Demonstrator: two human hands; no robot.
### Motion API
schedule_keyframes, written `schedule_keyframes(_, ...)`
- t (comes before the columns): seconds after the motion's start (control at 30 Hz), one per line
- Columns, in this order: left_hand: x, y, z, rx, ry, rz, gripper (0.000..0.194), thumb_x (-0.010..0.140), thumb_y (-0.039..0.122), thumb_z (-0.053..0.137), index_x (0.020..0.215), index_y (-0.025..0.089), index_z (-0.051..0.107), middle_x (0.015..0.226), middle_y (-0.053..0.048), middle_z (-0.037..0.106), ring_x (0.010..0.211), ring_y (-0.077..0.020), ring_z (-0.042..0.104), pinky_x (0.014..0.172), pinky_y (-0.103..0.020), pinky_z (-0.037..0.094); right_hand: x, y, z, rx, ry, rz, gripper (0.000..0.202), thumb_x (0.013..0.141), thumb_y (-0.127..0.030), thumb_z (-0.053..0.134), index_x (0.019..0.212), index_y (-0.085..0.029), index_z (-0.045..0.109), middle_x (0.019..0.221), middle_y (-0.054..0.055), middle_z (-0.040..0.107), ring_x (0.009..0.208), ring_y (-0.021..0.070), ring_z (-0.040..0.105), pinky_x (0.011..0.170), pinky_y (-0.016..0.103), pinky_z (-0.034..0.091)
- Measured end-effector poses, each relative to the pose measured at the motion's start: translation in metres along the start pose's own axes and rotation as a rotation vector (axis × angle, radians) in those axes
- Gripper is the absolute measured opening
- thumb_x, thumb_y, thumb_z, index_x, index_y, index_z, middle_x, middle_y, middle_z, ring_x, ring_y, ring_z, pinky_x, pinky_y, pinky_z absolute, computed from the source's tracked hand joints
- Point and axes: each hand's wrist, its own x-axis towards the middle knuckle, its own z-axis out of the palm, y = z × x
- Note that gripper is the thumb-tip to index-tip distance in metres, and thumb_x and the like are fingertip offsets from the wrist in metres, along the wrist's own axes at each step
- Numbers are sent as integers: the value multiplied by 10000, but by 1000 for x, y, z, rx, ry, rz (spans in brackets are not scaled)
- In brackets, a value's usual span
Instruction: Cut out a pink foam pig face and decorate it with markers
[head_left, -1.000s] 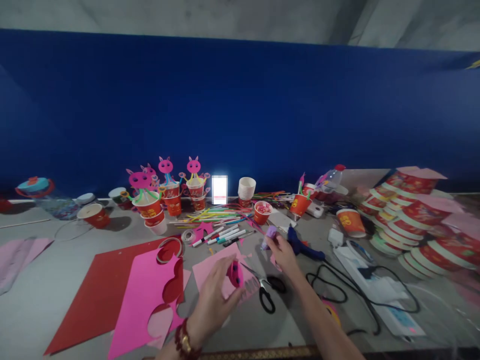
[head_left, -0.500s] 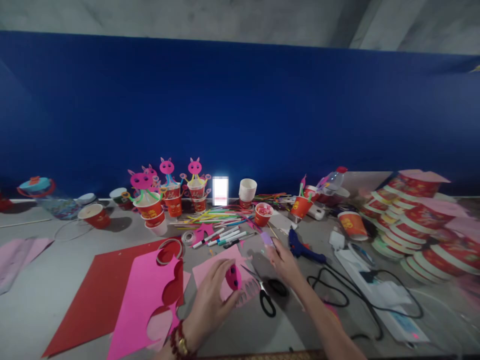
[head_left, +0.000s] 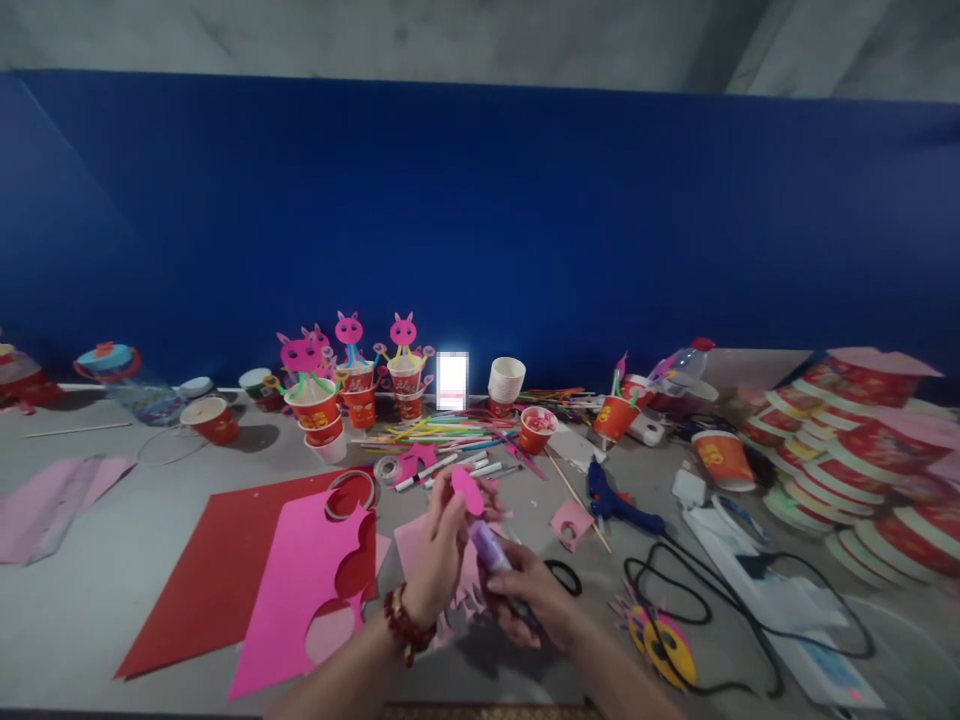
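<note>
My left hand (head_left: 442,545), with a red beaded bracelet at the wrist, pinches a small pink paper oval (head_left: 468,491) above the table. Wrapped round a purple glue stick (head_left: 489,548), my right hand (head_left: 529,590) holds its tip at the lower edge of the oval. Pale pink paper (head_left: 411,540) lies below the hands. The scissors (head_left: 564,577) are mostly hidden behind my right hand; a black handle loop shows.
Bright pink cut sheet (head_left: 274,600) and red sheet (head_left: 187,590) lie left. Pink figures stand in cups (head_left: 313,420) at the back. Right are a blue glue gun (head_left: 619,505), black cable, power strip (head_left: 810,640) and stacked cups (head_left: 832,460).
My left hand has lifted and turned the pink oval, whose plain side now shows. My right hand has brought the glue stick inward to it. The view has shifted slightly.
</note>
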Motion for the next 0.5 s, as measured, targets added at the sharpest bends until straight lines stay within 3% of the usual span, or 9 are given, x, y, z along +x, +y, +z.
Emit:
schedule_keyframes(0.1,3,-7,12,-142,15,-126,501,895,627,445,907,159,623,714,-24,630,398,-65,430,394,-190,350,4,3,12,-75,1,46,310,679,-406,656,857,-211,493,399,-117,489,259,47,327,306,135,228)
schedule_keyframes(0.17,2,-11,13,-198,6,-167,520,869,645,479,825,143,610,591,14,566,325,-35,309,331,-169,226,5,1,16,-249,20,33,236,722,-365,603,874,-213,508,425,-115,492,285,55,350,345,148,260)
schedule_keyframes(0.23,2,-11,9,-261,16,-194,511,851,638,519,785,137,600,548,29,534,310,-22,256,315,-161,171,3,-2,19,-529,67,-83,173,741,-273,562,901,-211,544,541,-71,576,400,90,478,434,179,344)
schedule_keyframes(0.37,11,3,-11,-382,145,-181,486,824,623,583,745,144,593,470,85,385,319,-23,224,313,-147,187,-3,-1,14,-1066,332,-315,175,726,-158,530,894,-197,554,780,31,663,705,195,619,625,259,421)
schedule_keyframes(0.43,15,13,-26,-365,211,-37,460,822,615,601,781,156,601,467,96,343,343,-35,272,339,-141,249,-8,3,7,-1103,391,-315,205,750,-172,531,954,-196,541,798,40,657,712,206,624,641,274,434)
schedule_keyframes(0.5,15,20,-39,-208,187,94,390,834,551,635,939,175,627,558,66,481,390,-46,368,385,-150,330,-13,6,0,-914,357,-332,296,769,-205,551,1063,-207,517,840,32,646,703,190,618,623,262,456)
